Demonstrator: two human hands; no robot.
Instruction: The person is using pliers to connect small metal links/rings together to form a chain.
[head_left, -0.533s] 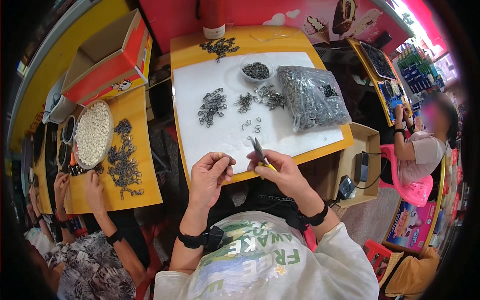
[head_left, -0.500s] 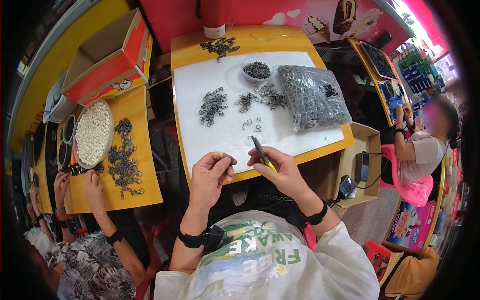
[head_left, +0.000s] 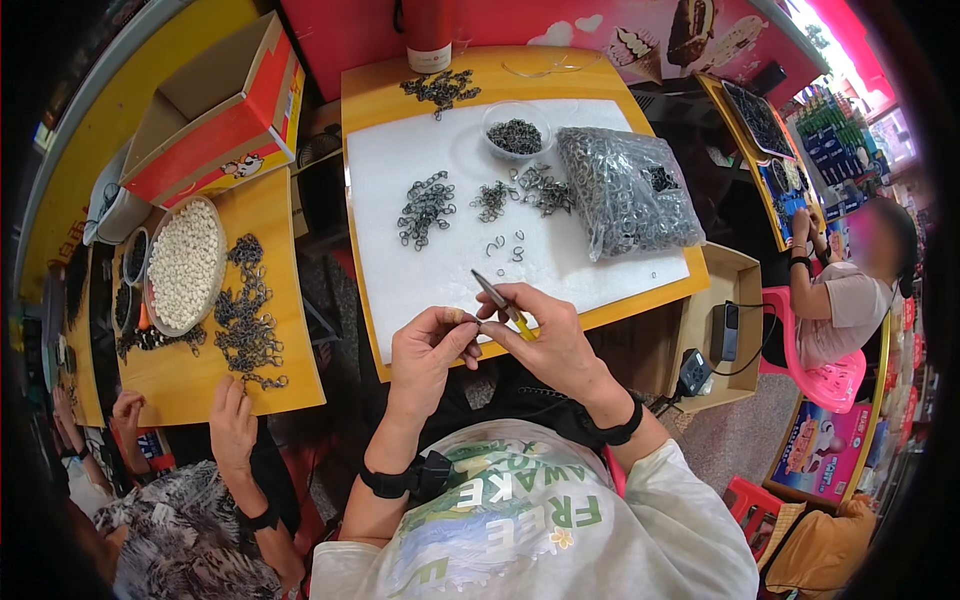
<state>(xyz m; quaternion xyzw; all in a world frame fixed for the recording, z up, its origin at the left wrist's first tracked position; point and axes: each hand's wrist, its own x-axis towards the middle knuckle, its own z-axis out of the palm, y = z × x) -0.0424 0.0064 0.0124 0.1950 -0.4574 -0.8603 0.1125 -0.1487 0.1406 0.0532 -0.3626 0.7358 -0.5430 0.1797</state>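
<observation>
My left hand [head_left: 428, 352] is closed in a pinch at the table's near edge, its fingertips round a small dark piece too small to name. Against those fingertips, my right hand [head_left: 545, 340] holds a pair of pliers [head_left: 497, 297] with yellow handles, the jaws pointing up and to the left. Just beyond my hands, several loose metal rings [head_left: 505, 246] lie on a white sheet [head_left: 385, 290]. Farther back are small heaps of dark metal clasps [head_left: 427, 210], a clear bowl [head_left: 517, 136] of small dark parts and a bulging plastic bag [head_left: 630, 195] of metal parts.
A co-worker's hand [head_left: 232, 425] is near the left table, which holds a tray of white beads [head_left: 187, 265] and dark chain pieces [head_left: 250, 330]. An open cardboard box [head_left: 715, 330] stands right of my table. Another person sits on a pink chair [head_left: 820, 375].
My hands have come together, the right moving left with the pliers until its fingertips meet the left's. At the left, the co-worker's hands have drawn back from the bead tray.
</observation>
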